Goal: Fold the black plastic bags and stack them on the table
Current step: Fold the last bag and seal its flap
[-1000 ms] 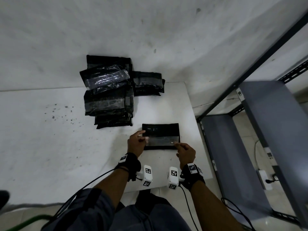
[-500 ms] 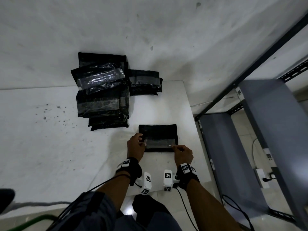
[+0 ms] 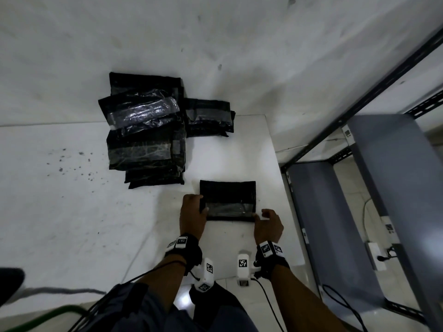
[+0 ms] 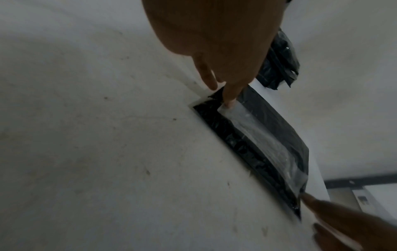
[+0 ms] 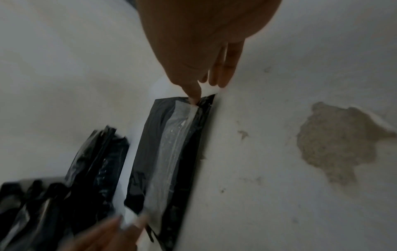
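A folded black bag (image 3: 227, 191) with a clear strip (image 3: 230, 208) across it lies flat near the table's right edge. My left hand (image 3: 200, 204) is at the strip's left end, where one straight fingertip (image 4: 229, 101) presses the corner down. At the right end my right hand (image 3: 260, 214) touches the strip with one fingertip (image 5: 194, 99), its other fingers off the bag. A loose pile of black bags (image 3: 146, 140) lies farther back on the left. Beside it sits a smaller folded stack (image 3: 208, 118).
The white table (image 3: 72, 224) has dark specks on its left part and ends just right of the bag. Beyond that edge a grey metal rack (image 3: 388, 188) stands over a floor with cables. A white wall (image 3: 239, 44) rises behind the piles.
Both hands stay at the two ends of the clear strip. The right hand has shifted slightly to the right corner with its outer fingers raised. The bag lies in the same place.
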